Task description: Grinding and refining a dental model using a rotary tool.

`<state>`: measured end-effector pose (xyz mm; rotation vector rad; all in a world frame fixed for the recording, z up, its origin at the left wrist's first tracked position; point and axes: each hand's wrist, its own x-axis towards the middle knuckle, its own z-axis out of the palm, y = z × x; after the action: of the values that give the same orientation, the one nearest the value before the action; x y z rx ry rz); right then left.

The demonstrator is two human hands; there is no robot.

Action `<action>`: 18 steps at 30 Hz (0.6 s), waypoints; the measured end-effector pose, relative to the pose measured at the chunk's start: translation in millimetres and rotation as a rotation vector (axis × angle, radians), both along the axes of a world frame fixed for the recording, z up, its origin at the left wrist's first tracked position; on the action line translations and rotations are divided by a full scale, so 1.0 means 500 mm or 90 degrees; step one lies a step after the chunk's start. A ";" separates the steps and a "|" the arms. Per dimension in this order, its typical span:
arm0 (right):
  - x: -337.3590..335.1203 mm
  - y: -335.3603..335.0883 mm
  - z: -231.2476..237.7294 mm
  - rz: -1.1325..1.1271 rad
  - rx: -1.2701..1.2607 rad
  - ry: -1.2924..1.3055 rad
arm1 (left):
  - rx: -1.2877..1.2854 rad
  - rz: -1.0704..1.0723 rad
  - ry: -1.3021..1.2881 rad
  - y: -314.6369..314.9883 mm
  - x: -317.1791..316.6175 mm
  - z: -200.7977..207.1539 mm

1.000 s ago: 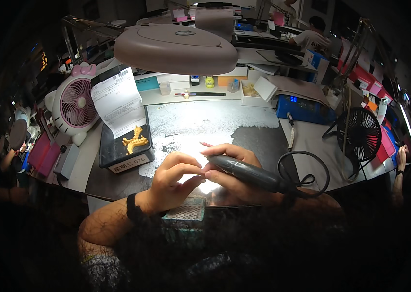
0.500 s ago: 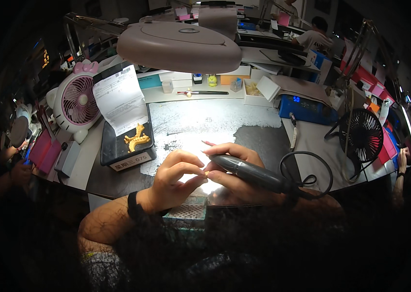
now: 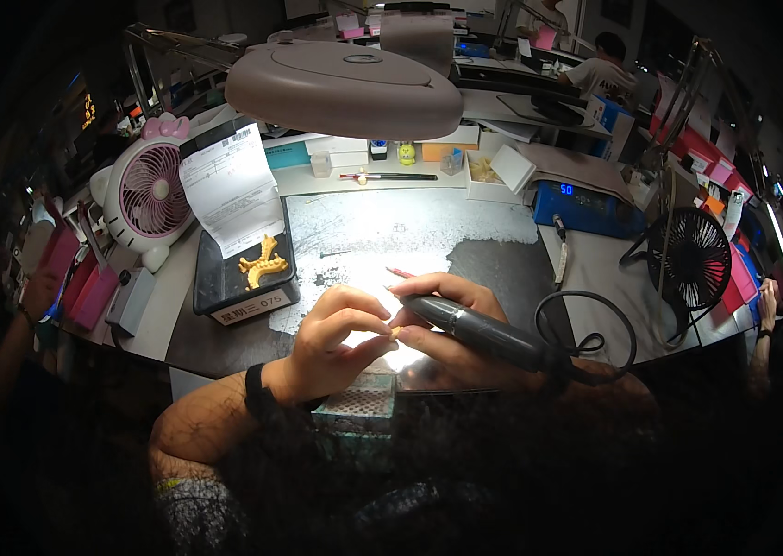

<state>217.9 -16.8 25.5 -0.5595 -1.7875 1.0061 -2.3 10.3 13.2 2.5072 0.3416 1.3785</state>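
Note:
My left hand [image 3: 334, 332] is closed, its fingertips pinching a small yellowish piece [image 3: 397, 332] too tiny to make out well. The right thumb touches that piece from the other side. Wrapped in my right hand [image 3: 442, 348] is a dark grey rotary handpiece [image 3: 493, 335], a cable trailing from its rear end. Its thin reddish tip [image 3: 398, 271] points up and left, beyond the fingers and apart from the piece. Both hands meet over the bright front part of the work mat [image 3: 493, 220].
Left of my hands, a black tray [image 3: 202, 301] holds yellow dental models [image 3: 263, 264] and a paper sheet [image 3: 230, 190]. A lamp [image 3: 345, 91] hangs above. A pink fan [image 3: 156, 190] stands left; a blue control box [image 3: 586, 211] and black fan [image 3: 690, 258] stand right.
My hands, the handpiece and the small piece keep nearly the same pose. At the far left, another person's arm has shifted. The whole view has moved very slightly.

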 end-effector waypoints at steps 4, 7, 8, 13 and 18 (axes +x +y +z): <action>-0.001 0.005 -0.004 0.005 0.017 -0.003 | 0.002 0.008 0.007 0.000 -0.001 -0.001; 0.000 0.002 -0.001 0.006 0.008 -0.004 | 0.002 0.007 0.004 0.000 0.000 -0.001; 0.000 0.002 -0.001 0.005 0.008 -0.004 | 0.004 0.008 0.002 0.000 0.001 0.000; 0.002 0.006 -0.003 0.006 0.046 -0.023 | -0.003 0.010 -0.001 -0.001 -0.001 -0.003; 0.000 0.001 0.000 0.008 0.037 -0.017 | -0.005 0.013 0.001 -0.001 -0.001 -0.003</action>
<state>218.1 -16.2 25.8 -0.5294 -1.8396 0.9562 -2.9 9.7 11.9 2.5061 0.3732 1.3793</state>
